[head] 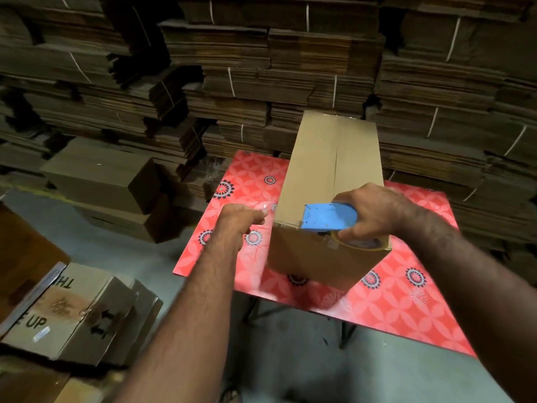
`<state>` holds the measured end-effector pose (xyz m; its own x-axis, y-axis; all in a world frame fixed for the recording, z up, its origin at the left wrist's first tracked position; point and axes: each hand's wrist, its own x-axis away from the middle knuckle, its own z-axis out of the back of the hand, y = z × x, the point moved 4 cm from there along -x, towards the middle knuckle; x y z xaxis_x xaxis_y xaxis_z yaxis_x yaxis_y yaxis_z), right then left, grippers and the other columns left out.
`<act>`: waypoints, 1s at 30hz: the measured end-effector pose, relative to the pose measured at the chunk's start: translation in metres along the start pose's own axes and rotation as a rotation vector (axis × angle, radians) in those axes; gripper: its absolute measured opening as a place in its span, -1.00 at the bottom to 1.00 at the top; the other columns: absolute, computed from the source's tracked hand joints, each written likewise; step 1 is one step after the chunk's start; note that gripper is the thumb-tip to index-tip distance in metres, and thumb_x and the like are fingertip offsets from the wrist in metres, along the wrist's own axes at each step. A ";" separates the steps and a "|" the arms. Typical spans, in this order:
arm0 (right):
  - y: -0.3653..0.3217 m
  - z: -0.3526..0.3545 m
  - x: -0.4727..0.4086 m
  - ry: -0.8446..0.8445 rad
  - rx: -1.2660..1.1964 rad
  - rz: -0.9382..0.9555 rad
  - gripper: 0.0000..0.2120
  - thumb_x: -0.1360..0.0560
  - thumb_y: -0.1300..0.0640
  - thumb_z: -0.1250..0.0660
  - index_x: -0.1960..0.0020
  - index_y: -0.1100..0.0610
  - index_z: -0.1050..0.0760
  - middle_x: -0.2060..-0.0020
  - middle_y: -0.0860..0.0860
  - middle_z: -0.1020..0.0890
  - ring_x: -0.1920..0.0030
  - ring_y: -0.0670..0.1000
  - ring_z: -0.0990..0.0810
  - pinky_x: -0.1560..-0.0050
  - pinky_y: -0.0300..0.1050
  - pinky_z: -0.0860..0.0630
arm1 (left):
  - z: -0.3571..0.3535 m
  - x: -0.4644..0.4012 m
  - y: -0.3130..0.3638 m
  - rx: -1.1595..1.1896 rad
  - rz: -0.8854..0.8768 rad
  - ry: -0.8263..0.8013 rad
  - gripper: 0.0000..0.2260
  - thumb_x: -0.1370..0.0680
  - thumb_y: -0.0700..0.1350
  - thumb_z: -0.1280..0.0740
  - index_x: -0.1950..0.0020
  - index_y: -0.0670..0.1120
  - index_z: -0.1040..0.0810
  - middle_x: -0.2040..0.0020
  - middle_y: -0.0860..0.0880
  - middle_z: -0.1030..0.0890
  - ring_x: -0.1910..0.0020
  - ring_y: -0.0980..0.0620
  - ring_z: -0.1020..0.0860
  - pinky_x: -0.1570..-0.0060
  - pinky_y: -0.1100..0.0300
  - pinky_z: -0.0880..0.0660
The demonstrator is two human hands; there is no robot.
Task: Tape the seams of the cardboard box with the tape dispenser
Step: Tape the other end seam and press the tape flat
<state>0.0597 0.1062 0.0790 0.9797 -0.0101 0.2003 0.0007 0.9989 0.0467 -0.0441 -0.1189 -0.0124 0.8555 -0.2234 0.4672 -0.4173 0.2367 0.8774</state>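
Right fingers gripping blue tape dispenser, its blade pointing left, left fingers pinching clear tape, cardboard box lengthwise away

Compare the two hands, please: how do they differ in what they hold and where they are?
The right hand grips the blue tape dispenser at the near edge of the box; the left hand pinches what looks like clear tape and stays beside the box's left side. The right hand is over the box top; the left hand is over the red table. Both hands have curled fingers.
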 end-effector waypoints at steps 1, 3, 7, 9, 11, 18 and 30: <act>-0.002 -0.001 -0.003 -0.010 0.009 0.003 -0.39 -0.16 -0.40 -0.23 -0.10 -0.11 -0.51 0.24 -0.14 -0.57 0.20 -0.02 -0.54 0.26 -0.11 -0.53 | 0.001 -0.001 -0.001 0.009 0.003 -0.004 -0.85 -0.48 -0.17 -0.49 0.06 -0.21 -0.60 0.20 -0.12 -0.63 0.63 0.24 -0.46 0.34 0.19 -0.25; -0.004 -0.001 -0.005 -0.021 0.021 -0.002 -0.40 -0.16 -0.39 -0.25 -0.11 -0.12 -0.51 0.23 -0.15 -0.56 0.19 -0.03 -0.54 0.28 -0.13 -0.50 | 0.002 -0.002 -0.005 0.019 0.006 -0.005 -0.86 -0.49 -0.17 -0.48 0.05 -0.21 -0.59 0.17 -0.15 -0.63 0.66 0.30 -0.43 0.35 0.18 -0.24; -0.003 -0.001 -0.006 -0.049 0.041 -0.013 -0.43 -0.18 -0.36 -0.27 -0.12 -0.14 -0.51 0.23 -0.17 -0.56 0.19 -0.04 -0.55 0.30 -0.15 -0.46 | -0.003 -0.006 -0.010 0.003 -0.002 -0.019 -0.85 -0.49 -0.16 -0.49 0.07 -0.21 -0.60 0.14 -0.17 -0.65 0.64 0.31 -0.44 0.33 0.17 -0.24; -0.001 -0.001 -0.005 -0.062 0.042 -0.022 -0.42 -0.17 -0.39 -0.25 -0.11 -0.15 -0.50 0.23 -0.19 -0.55 0.18 -0.05 -0.54 0.31 -0.16 -0.45 | -0.005 -0.009 -0.011 -0.008 0.000 -0.026 -0.86 -0.48 -0.15 -0.50 0.17 -0.19 -0.60 0.17 -0.14 -0.65 0.61 0.26 -0.46 0.32 0.18 -0.25; 0.000 -0.001 -0.004 -0.066 0.044 -0.028 -0.40 -0.16 -0.40 -0.24 -0.11 -0.15 -0.51 0.24 -0.19 -0.55 0.18 -0.06 -0.54 0.30 -0.16 -0.46 | -0.007 -0.012 -0.012 -0.008 -0.001 -0.030 -0.85 -0.46 -0.15 -0.51 0.23 -0.17 -0.60 0.20 -0.13 -0.66 0.48 0.15 -0.50 0.32 0.18 -0.28; -0.006 0.001 -0.003 -0.115 0.042 -0.079 -0.47 -0.22 -0.37 -0.34 -0.10 -0.14 -0.50 0.22 -0.19 -0.55 0.17 -0.06 -0.55 0.27 -0.14 -0.47 | -0.011 -0.020 -0.018 -0.051 0.088 -0.100 -0.90 -0.52 -0.13 -0.45 0.17 -0.09 -0.58 0.27 -0.03 -0.62 0.47 0.14 -0.51 0.29 0.15 -0.22; -0.013 -0.001 -0.010 -0.140 0.053 -0.107 -0.41 -0.24 -0.36 -0.39 -0.18 -0.12 -0.51 0.17 -0.17 -0.57 0.12 -0.05 -0.58 0.18 -0.09 -0.57 | -0.005 -0.022 -0.041 -0.036 -0.255 0.053 -0.85 -0.42 -0.04 -0.52 0.07 0.06 -0.60 0.21 0.03 -0.59 0.23 -0.02 -0.55 0.25 0.07 -0.52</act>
<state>0.0501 0.0931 0.0754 0.9370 -0.1257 0.3259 0.0888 0.9881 0.1258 -0.0445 -0.1193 -0.0586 0.9470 -0.2303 0.2240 -0.1757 0.2125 0.9612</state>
